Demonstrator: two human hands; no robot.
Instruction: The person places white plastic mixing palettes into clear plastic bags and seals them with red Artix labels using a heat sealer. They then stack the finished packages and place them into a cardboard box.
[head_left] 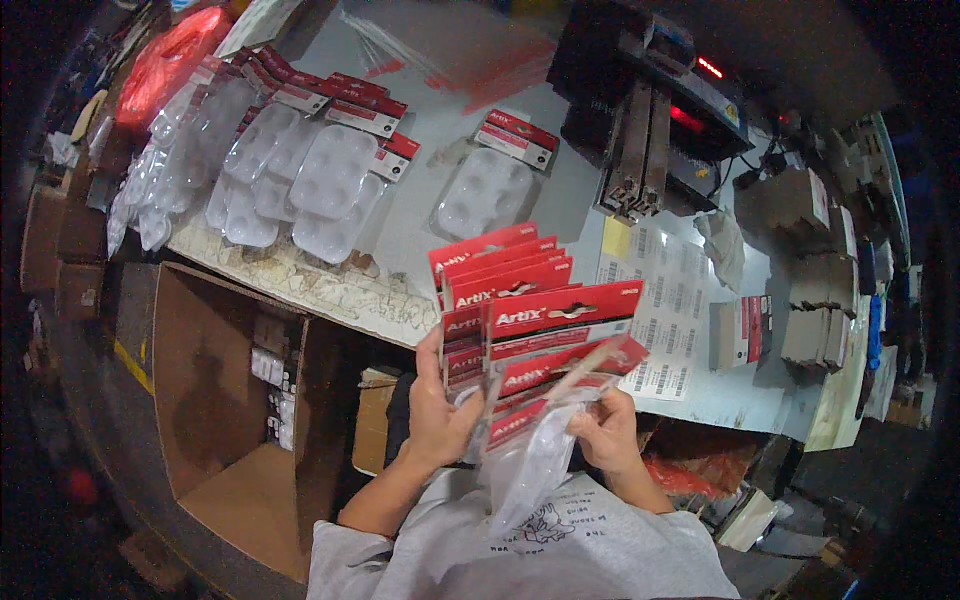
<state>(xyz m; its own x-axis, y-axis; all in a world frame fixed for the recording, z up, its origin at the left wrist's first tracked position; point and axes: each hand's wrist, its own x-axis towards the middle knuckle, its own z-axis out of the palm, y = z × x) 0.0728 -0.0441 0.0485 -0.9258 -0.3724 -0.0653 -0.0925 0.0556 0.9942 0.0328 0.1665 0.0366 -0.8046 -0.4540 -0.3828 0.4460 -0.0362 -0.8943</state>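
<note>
In front of my chest I hold several clear bags with red header cards, fanned out in one bundle (560, 315). My left hand (440, 415) is closed on the bundle's left side, fingers behind and thumb in front. At the lower right, my right hand (606, 432) pinches a clear bag (540, 455) in the same bundle; white plastic shows dimly inside. Beyond my hands, a bagged white paint palette (487, 190) with a red and black header card lies alone on the table. To its left is a heap of similar bagged palettes (332, 172), overlapping one another.
A dark machine with red lit digits (690, 110) stands at the back right. Barcode label sheets (655, 300) lie before it, with stacked cards (818, 290) farther right. An open cardboard box (225, 475) with some packs inside sits below the table's left edge.
</note>
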